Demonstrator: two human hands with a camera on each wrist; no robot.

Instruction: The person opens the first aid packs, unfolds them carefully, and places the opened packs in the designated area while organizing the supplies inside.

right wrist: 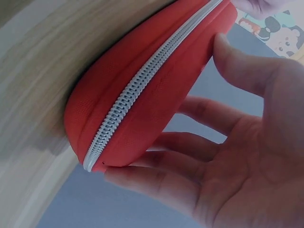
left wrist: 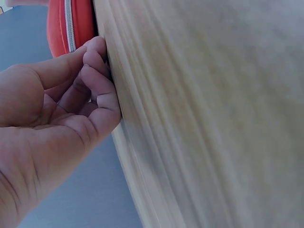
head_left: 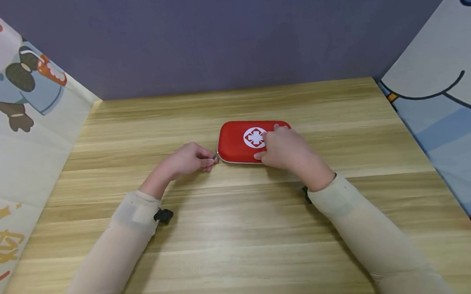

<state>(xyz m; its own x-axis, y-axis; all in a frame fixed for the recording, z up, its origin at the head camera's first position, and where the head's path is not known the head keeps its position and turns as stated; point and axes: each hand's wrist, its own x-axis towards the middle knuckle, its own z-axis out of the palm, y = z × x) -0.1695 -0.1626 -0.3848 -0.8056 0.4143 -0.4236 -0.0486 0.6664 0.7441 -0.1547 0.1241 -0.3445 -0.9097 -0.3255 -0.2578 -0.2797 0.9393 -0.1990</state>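
A red zippered first-aid case [head_left: 235, 140] with a white cross emblem lies flat on the wooden table. At its left front corner, my left hand [head_left: 190, 159] pinches the small metal zipper pull [head_left: 215, 156] between thumb and fingers. The left wrist view hides the pull behind the fingertips. My right hand [head_left: 285, 149] presses on the right part of the case's top, fingers spread and fairly straight, thumb near the front edge. In the right wrist view the closed silver zipper [right wrist: 126, 99] runs round the side of the case.
The wood-grain table [head_left: 240, 235] extends around the case. Behind it stands a plain dark grey-purple panel [head_left: 229, 36]. Cartoon-printed panels flank the table at left [head_left: 40, 153] and right [head_left: 438, 123]. Small black devices [head_left: 164, 216] are strapped at both wrists.
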